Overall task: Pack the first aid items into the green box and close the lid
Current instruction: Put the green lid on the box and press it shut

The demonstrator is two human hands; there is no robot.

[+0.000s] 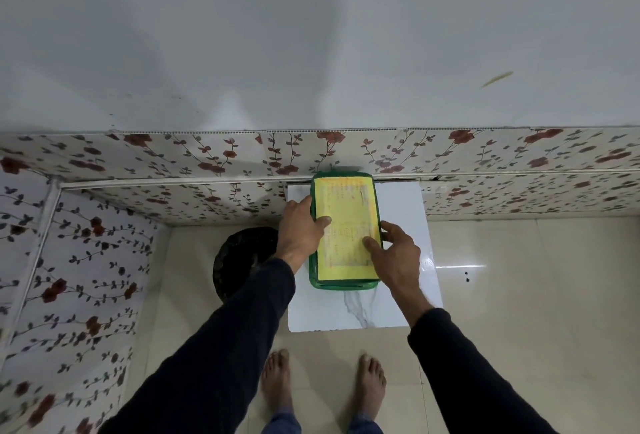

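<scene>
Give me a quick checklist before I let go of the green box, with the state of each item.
1. Lid lying over the green box: ok.
2. Lid latched all round: cannot tell.
3. Left hand at the lid's left edge, thumb on top: ok.
4. Right hand at the right edge, thumb on top: ok.
5. Loose first aid items left on the white board: none visible, ok.
6. Box fully on the board: ok.

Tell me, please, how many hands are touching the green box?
2. The left hand grips the left edge of the green box, thumb on the yellow label. The right hand holds the right edge.
</scene>
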